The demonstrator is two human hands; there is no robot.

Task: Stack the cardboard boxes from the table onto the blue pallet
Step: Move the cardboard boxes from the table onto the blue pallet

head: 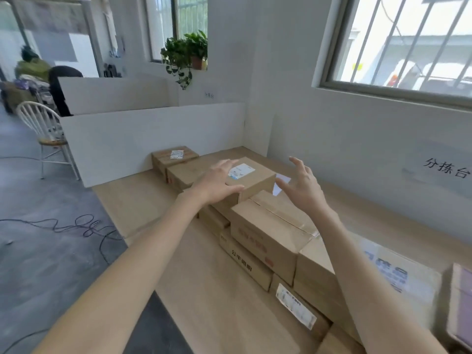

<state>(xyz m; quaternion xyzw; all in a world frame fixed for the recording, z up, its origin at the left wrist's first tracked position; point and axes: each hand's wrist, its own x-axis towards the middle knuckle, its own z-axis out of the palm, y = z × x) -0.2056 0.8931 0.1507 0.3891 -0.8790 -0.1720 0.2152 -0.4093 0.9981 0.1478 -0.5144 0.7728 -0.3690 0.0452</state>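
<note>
Cardboard pile point(268, 233) yet to move: reaches left hand point(217, 183) and right hand point(302, 186), spread wide, maybe touching, round the top box point(255, 181).

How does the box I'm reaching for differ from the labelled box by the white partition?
The reached-for box sits atop other boxes; the partition box sits lower, behind. The reached-for box's label has blue print; the partition box has reddish tape across its top. The left hand is at the reached-for box; the partition box is untouched. Both are brown cardboard.
</note>
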